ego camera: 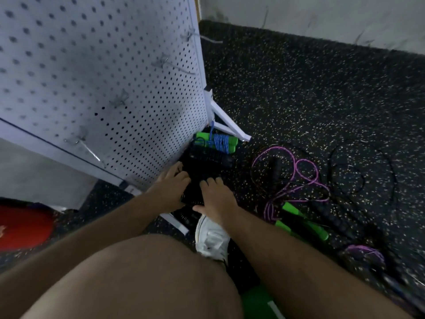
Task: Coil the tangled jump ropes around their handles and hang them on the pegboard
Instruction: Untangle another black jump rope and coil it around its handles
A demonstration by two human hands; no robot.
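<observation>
Down at the foot of the pegboard [103, 65], the left hand [170, 187] and right hand [216, 199] clasp the black jump rope [197, 173] on the floor [299, 88]. Its cord is probably light and floppy, so the stiff handles look the surest hold.

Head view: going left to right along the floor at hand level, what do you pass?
Red object → left hand → right hand, both holding a black rope bundle → loose purple rope → thin black rope loops.
</observation>
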